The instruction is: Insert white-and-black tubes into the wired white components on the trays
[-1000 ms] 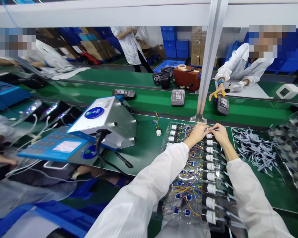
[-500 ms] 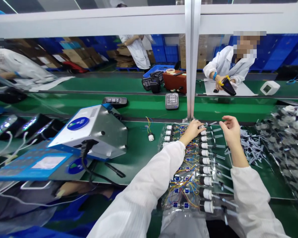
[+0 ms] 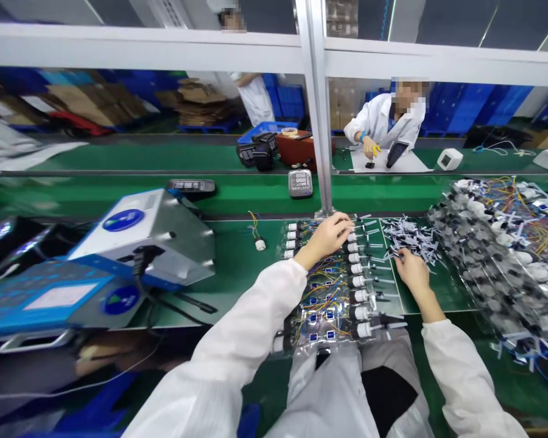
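Note:
My left hand [image 3: 329, 236] reaches over the far end of a clear plastic blister tray [image 3: 296, 359]. Its fingers are bent and pressed together on a small black-and-white cylindrical motor at the back of the row, which they mostly cover. Similar motors [image 3: 357, 281] lie in the tray, with coloured wires and small blue boards; thin pale strips stick out to their right. My right hand [image 3: 413, 272] is low at the near left edge of a heap of short white strips [image 3: 413, 238]. Its fingertips are pinched together; what is between them is too small to make out.
Stacked blister trays [image 3: 488, 243] with wired parts stand at the right. One loose wired motor [image 3: 260, 244] lies left of my tray. A grey-and-blue machine [image 3: 150, 237] with a black cable sits further left. Behind the upright post [image 3: 317, 121], a co-worker [image 3: 388, 121] handles a dark device.
My right hand has come down from above the motors' strips to the edge of the white heap, its fingers closing. My left hand stays at the tray's far end. The camera view has shifted right.

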Tool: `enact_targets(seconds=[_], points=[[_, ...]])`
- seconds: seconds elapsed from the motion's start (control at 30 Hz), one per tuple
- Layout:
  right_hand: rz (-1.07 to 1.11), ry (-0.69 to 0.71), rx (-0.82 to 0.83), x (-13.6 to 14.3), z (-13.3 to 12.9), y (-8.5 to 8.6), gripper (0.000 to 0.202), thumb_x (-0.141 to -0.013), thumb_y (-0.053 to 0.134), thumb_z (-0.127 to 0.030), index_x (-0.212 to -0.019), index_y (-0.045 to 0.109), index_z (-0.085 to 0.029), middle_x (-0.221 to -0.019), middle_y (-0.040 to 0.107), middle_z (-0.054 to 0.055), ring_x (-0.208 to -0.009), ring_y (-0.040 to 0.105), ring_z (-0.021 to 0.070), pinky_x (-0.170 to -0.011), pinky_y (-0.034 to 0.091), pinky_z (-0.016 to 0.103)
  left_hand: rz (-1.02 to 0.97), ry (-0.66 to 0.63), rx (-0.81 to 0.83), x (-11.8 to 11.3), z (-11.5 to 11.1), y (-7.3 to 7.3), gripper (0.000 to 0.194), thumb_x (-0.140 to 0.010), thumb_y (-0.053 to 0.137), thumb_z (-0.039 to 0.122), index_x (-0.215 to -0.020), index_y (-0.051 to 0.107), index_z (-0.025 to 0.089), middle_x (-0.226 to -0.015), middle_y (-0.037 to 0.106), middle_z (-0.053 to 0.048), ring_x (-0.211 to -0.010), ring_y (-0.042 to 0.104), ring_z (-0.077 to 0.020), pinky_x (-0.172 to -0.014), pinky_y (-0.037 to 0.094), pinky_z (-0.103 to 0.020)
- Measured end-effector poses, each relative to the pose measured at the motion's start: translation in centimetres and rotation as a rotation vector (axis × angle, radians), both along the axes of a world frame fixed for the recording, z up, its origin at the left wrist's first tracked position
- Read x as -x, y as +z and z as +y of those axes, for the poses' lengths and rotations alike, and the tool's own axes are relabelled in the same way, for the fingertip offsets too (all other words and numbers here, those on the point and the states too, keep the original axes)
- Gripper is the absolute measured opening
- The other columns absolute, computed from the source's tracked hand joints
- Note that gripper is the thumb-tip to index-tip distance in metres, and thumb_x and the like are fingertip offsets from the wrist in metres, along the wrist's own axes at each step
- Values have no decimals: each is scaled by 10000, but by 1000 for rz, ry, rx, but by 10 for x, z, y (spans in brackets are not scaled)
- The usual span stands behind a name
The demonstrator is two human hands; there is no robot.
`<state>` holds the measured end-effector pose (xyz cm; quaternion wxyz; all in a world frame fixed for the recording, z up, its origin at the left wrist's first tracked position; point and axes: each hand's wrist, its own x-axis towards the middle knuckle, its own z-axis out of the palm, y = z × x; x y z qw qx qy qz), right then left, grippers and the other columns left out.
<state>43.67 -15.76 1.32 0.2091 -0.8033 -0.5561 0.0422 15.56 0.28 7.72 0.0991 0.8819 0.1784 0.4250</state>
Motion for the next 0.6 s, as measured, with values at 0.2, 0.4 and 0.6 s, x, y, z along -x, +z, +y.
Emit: enact_targets(seconds=[0.2,0.4,0.6], points=[[177,28,-265,-11,-4,-2,333,-962,581,-479,-1010,740,-190,-721,712,52,-671,665,214,-695,483,318,109,50,171,131,-120,12,241,-965,630,185,-1185,724,221,-1097,732,-109,-1052,668,-242,-957,550,-432],[493,301,-567,27,-22,57,254,-936,674,-454,-975,742,-213,-868,732,66,-687,666,204,-626,548,342,-427,602,572,200,-247,-49,123,-943,666,307,-971,781,278,-983,738,-62,-956,691,-261,-874,577,-410],[420,1205,-294,158,-61,108,219,-1013,575,-205,-1114,749,-290,-998,737,56,-886,695,198,-758,583,340,-645,157,1275,170,-285,-31,562,-752,858,521,-1217,763,220,-977,771,-141,-614,684,-212,-551,549,-326]])
